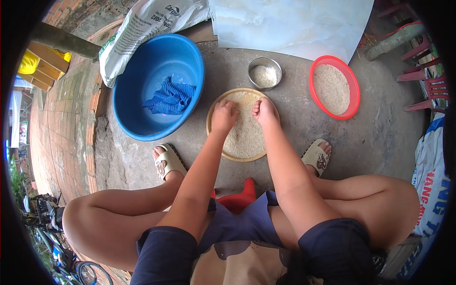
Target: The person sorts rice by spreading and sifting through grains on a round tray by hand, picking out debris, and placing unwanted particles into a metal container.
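A round, shallow woven tray point(209, 128) with a pale rim lies on the ground between my feet, with a layer of rice grains point(244, 137) spread over it. My left hand point(224, 115) is over the tray's left part, its fingers loosely bent and somewhat apart at the grains. Over the right part, my right hand point(265, 111) is closed in a fist; what it holds, if anything, is hidden. Just beyond the tray stands a metal bowl point(278, 80) with rice in it. To the right is a red plastic basin point(354, 105), also holding rice.
A large blue tub point(124, 107) with a wet blue cloth point(172, 97) stands at left. Behind it lies a printed white sack point(142, 28). A pale marbled panel point(289, 23) leans at the back. Red chairs point(430, 90) and another sack point(430, 175) are at right.
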Demonstrator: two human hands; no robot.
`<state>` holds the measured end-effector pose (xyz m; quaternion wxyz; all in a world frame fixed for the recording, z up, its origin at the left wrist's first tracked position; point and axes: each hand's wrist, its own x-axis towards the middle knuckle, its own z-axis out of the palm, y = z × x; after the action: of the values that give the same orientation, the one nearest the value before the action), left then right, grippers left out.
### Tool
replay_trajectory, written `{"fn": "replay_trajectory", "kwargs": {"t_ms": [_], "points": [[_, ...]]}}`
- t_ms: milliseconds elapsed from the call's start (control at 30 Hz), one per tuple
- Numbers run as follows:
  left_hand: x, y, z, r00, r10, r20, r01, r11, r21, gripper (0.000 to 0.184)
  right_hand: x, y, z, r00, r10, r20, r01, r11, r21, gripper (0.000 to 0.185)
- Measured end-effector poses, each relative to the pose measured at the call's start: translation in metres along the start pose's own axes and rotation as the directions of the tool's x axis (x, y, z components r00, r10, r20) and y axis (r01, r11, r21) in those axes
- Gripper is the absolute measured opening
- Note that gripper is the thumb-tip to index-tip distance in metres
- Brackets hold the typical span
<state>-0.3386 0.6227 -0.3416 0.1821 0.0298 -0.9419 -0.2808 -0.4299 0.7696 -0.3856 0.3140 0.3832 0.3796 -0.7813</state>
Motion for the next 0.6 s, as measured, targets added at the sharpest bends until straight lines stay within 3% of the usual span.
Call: {"fn": "replay_trajectory", "kwargs": {"t_ms": [67,133,233,300,367,400,467,500,533,600], "points": [[-0.015,0.0,0.01,1.0,0.001,0.005,-0.001,1.0,-0.009,0.018,-0.008,0.006,0.001,0.999,-0.01,-0.046,0.009,1.0,-0.011,0.032],[-0.023,-0.002,0.016,0.98,-0.133,0.145,0.141,0.989,-0.043,0.018,-0.009,0.009,0.002,0.996,-0.019,-0.09,0.017,1.0,-0.024,0.033],[-0.012,-0.009,0.016,0.975,-0.196,0.103,0.21,0.967,-0.148,0.014,-0.005,0.013,0.004,0.996,-0.032,-0.083,0.026,0.997,-0.07,0.034],[0.007,-0.003,0.003,0.969,-0.237,0.074,0.248,0.947,-0.204,0.014,-0.012,0.011,0.013,1.0,-0.003,-0.03,-0.003,0.979,-0.203,0.034],[0.03,0.007,-0.015,0.916,-0.319,0.243,0.395,0.822,-0.411,0.018,-0.023,0.011,0.023,0.998,0.021,0.066,-0.006,0.973,-0.231,0.031],[0.039,0.012,-0.022,0.915,-0.319,0.247,0.397,0.822,-0.408,0.018,-0.029,0.012,0.028,0.986,0.047,0.16,-0.004,0.966,-0.26,0.03],[0.054,0.022,-0.036,0.904,-0.119,0.411,0.326,0.815,-0.48,0.023,-0.024,0.016,0.035,0.971,0.054,0.233,0.004,0.971,-0.24,0.028],[0.058,0.027,-0.046,0.945,-0.071,0.319,0.202,0.894,-0.4,0.022,-0.025,0.017,0.038,0.973,0.048,0.228,-0.015,0.989,-0.145,0.027],[0.058,0.021,-0.045,0.944,-0.072,0.322,0.205,0.894,-0.398,0.022,-0.024,0.017,0.039,0.975,0.042,0.219,-0.032,0.998,-0.049,0.027],[0.057,0.008,-0.045,0.954,-0.231,0.189,0.276,0.925,-0.261,0.02,-0.018,0.013,0.038,0.975,0.102,0.198,-0.106,0.994,0.01,0.024]]}}
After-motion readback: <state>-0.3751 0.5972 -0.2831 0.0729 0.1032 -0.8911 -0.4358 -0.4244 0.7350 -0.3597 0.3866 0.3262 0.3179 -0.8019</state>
